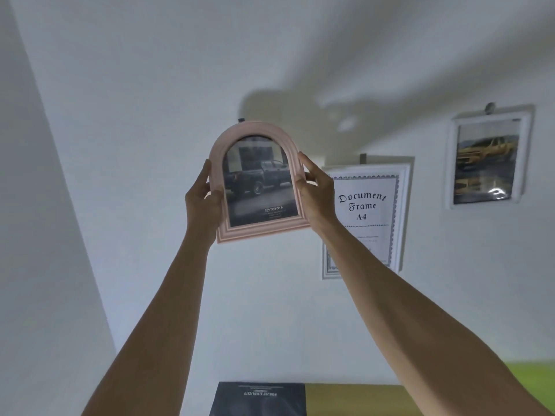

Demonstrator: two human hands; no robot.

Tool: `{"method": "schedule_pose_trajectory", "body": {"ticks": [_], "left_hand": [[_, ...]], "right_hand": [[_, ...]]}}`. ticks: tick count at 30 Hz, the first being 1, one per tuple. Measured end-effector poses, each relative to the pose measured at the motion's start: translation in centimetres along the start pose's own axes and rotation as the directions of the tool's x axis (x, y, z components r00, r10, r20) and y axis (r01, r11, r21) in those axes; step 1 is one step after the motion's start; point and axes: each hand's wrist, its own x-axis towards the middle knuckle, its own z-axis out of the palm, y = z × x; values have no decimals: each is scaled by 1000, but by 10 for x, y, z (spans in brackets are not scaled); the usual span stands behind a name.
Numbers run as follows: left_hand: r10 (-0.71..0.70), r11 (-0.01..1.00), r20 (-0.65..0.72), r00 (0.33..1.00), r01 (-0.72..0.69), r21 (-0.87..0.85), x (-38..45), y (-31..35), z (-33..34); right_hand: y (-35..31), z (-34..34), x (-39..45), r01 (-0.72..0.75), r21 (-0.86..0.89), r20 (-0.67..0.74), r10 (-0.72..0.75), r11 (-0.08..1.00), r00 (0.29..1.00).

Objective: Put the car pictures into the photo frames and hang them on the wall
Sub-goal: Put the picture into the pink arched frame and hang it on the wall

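Left hand (204,199) grips the left edge of the pink arched frame (258,181): thumb on the front moulding, fingers curled round behind. Right hand (315,190) grips the right edge the same way, thumb forward along the moulding, fingers wrapped behind. Frame sits between the two hands, raised against the wall (150,115), upright with a slight tilt. Both arms extended upward.

Inside the frame: a dark pickup-truck picture (258,181), "TOYOTA" logo readable near its bottom edge. Glazing shows some glare.

A small dark hook (241,120) shows on the wall just above the arch's top left. Cannot tell whether the frame hangs on it or only touches it.

Right of the right hand, on the same wall: a white document frame (402,205), hung from a hook at its top edge, holding a printed sheet reading "Document Frame A4". The right forearm crosses its lower left corner.

Further right and higher: a white rectangular frame (525,151), hung on a peg at its top edge, holding a yellow car picture (485,163); glare at its lower right.

Bottom edge of view: a dark printed sheet (258,399) lying on a yellow-green surface (360,397), its white lettering upside down to the camera.

Hand and arm shadows fall across the upper wall.
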Motion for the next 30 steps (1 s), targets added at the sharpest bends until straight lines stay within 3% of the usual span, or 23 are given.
{"method": "schedule_pose_trajectory", "body": {"ticks": [9,30], "left_hand": [[94,995,22,995,-94,-15,52,-9,-2],[65,998,-56,996,-65,-5,64,-58,-4]], "right_hand": [[19,40,38,61,17,-40,-60,998,997],[72,43,39,144,-85,-1,-144,986,990]]}}
